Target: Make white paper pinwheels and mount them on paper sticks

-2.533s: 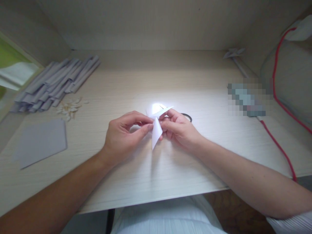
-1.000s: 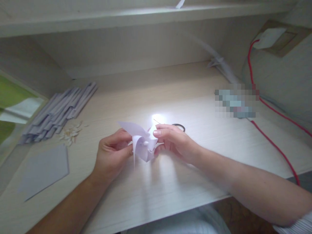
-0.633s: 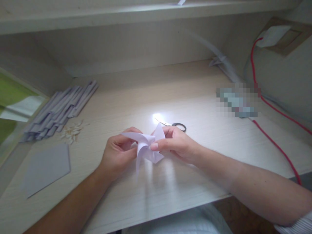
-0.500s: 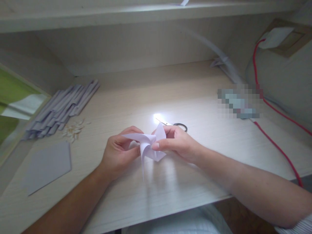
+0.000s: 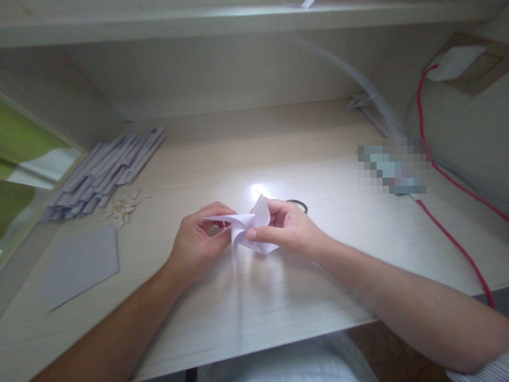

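Over the pale counter, centrally, a paper pinwheel is clamped by the left hand at 9 o'clock and the right hand at 3; it could be creased by an overtight grip.

Site: indoor desk space; home or office cannot be determined. Evidence: pale wood-grain desk, shelf above, back panel, socket at right with red cord, brown floor below.
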`<action>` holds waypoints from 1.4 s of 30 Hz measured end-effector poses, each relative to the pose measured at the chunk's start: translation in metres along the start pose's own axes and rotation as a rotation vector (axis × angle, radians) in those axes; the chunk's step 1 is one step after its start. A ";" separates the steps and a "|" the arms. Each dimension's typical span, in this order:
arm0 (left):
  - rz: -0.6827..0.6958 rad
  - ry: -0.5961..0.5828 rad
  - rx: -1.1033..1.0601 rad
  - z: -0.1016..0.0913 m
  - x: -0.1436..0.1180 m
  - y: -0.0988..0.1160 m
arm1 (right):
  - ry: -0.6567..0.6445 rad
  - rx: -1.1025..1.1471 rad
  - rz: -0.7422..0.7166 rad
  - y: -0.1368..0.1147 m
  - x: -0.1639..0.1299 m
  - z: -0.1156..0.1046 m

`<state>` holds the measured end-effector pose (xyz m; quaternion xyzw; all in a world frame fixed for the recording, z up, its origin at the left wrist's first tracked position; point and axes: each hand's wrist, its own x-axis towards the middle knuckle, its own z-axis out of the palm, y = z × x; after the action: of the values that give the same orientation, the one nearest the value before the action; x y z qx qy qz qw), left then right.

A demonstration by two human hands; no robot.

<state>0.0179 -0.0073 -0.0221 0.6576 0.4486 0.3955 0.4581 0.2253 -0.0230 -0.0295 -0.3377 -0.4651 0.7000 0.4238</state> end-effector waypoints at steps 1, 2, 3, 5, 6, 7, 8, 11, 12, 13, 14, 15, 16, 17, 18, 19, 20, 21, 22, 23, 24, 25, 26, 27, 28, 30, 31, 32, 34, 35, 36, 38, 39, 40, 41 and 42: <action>-0.046 0.022 -0.008 0.000 0.001 0.000 | 0.005 0.007 -0.005 0.000 0.000 0.000; -0.091 0.058 -0.019 -0.001 0.002 0.000 | 0.016 0.009 -0.007 -0.001 0.001 0.001; -0.131 0.101 -0.038 -0.002 0.003 0.000 | 0.033 0.004 -0.010 -0.001 0.001 0.001; -0.191 0.157 -0.123 -0.006 0.004 0.001 | 0.084 -0.042 -0.027 -0.003 0.000 0.002; -0.210 0.153 -0.184 -0.007 0.003 0.001 | 0.116 -0.086 -0.041 -0.003 0.000 0.002; -0.226 0.127 -0.245 -0.009 0.003 0.002 | 0.146 -0.140 -0.055 -0.003 0.000 0.002; -0.236 0.091 -0.297 -0.010 0.003 0.003 | 0.174 -0.197 -0.066 -0.003 0.000 0.002; -0.244 0.023 -0.352 -0.009 0.002 0.006 | 0.231 -0.319 -0.088 -0.002 -0.001 0.001; -0.249 0.025 -0.340 -0.008 0.002 0.007 | 0.236 -0.338 -0.094 -0.002 -0.001 0.000; -0.254 0.028 -0.319 -0.006 0.002 0.007 | 0.232 -0.348 -0.104 -0.001 -0.001 0.000; -0.257 0.028 -0.293 -0.004 0.003 0.008 | 0.222 -0.353 -0.114 -0.001 -0.001 0.000; -0.252 0.026 -0.268 -0.003 0.003 0.008 | 0.209 -0.358 -0.124 -0.001 -0.001 0.000; -0.239 0.024 -0.249 -0.002 0.004 0.008 | 0.196 -0.364 -0.132 -0.001 -0.001 0.000; -0.224 0.021 -0.237 -0.001 0.004 0.008 | 0.183 -0.371 -0.136 0.000 -0.001 0.000; -0.214 0.019 -0.230 0.000 0.004 0.007 | 0.169 -0.377 -0.136 0.000 -0.001 0.000; -0.207 0.020 -0.225 0.000 0.004 0.007 | 0.155 -0.380 -0.133 0.000 -0.001 0.001; -0.204 0.018 -0.219 0.000 0.003 0.007 | 0.138 -0.380 -0.127 -0.001 -0.001 0.001; -0.205 0.013 -0.212 0.000 0.003 0.006 | 0.120 -0.377 -0.117 -0.001 -0.001 0.001; -0.207 0.004 -0.208 0.000 0.002 0.006 | 0.101 -0.372 -0.107 -0.001 -0.001 0.000; -0.206 -0.006 -0.206 -0.001 0.002 0.006 | 0.085 -0.366 -0.096 -0.001 -0.001 0.000; -0.202 -0.018 -0.207 -0.001 0.002 0.006 | 0.071 -0.361 -0.082 -0.001 -0.001 0.000; -0.199 -0.031 -0.210 -0.001 0.001 0.006 | 0.058 -0.354 -0.068 -0.002 -0.001 -0.001; -0.198 -0.044 -0.216 -0.001 0.001 0.005 | 0.049 -0.344 -0.056 -0.002 -0.001 -0.001; -0.198 -0.055 -0.223 -0.002 0.001 0.005 | 0.044 -0.332 -0.047 -0.002 -0.001 -0.001; -0.198 -0.063 -0.229 -0.002 0.002 0.004 | 0.043 -0.323 -0.040 -0.003 -0.001 -0.001; -0.194 -0.069 -0.230 -0.002 0.002 0.004 | 0.048 -0.328 -0.036 -0.003 -0.001 -0.002; -0.192 -0.065 -0.223 -0.002 0.002 0.004 | 0.052 -0.339 -0.038 -0.003 -0.001 -0.002; -0.190 -0.060 -0.215 -0.002 0.002 0.004 | 0.055 -0.350 -0.041 -0.002 -0.001 -0.002; -0.187 -0.047 -0.208 -0.001 0.002 0.005 | 0.058 -0.360 -0.053 0.000 -0.001 -0.003; -0.188 -0.043 -0.210 -0.001 0.002 0.006 | 0.058 -0.354 -0.058 0.001 -0.001 -0.003; -0.188 -0.043 -0.214 -0.001 0.002 0.006 | 0.060 -0.344 -0.062 0.002 0.000 -0.003; -0.184 -0.058 -0.223 -0.001 0.002 0.008 | 0.063 -0.326 -0.068 0.004 0.000 -0.004; -0.181 -0.068 -0.228 -0.001 0.002 0.008 | 0.066 -0.322 -0.072 0.004 0.000 -0.004; -0.177 -0.075 -0.233 -0.001 0.002 0.008 | 0.069 -0.321 -0.074 0.005 0.000 -0.004; -0.172 -0.075 -0.239 -0.001 0.002 0.008 | 0.072 -0.324 -0.076 0.004 0.000 -0.004; -0.169 -0.072 -0.243 -0.001 0.002 0.008 | 0.074 -0.328 -0.079 0.004 0.000 -0.003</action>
<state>0.0193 -0.0069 -0.0138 0.5710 0.4346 0.3830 0.5818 0.2269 -0.0228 -0.0344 -0.4091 -0.5700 0.5847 0.4073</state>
